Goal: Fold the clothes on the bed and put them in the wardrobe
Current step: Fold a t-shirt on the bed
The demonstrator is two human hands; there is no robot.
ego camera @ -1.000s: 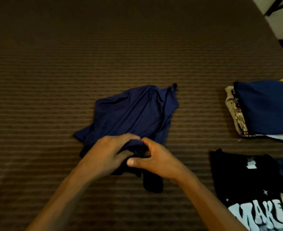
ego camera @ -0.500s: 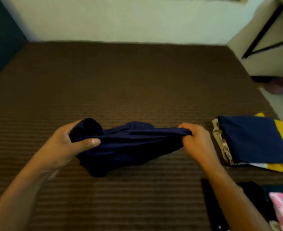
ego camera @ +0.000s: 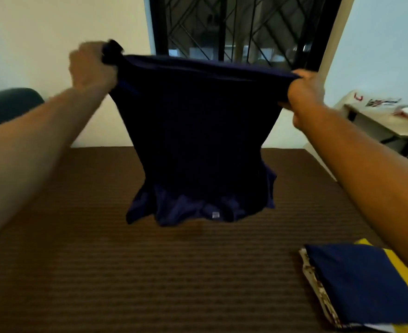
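The left hand (ego camera: 91,66) and right hand (ego camera: 305,91) each grip a top corner of the blue shirt (ego camera: 198,140). It hangs between them over the bed (ego camera: 78,260). Pulling evenly should keep it flat.

We saw a navy garment (ego camera: 198,140) of soft, matt cloth, thin enough to gather into folds at its lower edge. The bed cover (ego camera: 150,284) looked a brown, ribbed textile, matt and coarse. The folded stack (ego camera: 356,284) was smooth cloth, navy and yellow. The window grille (ego camera: 244,27) seemed dark metal; the side table (ego camera: 376,126) had a pale, smooth top.
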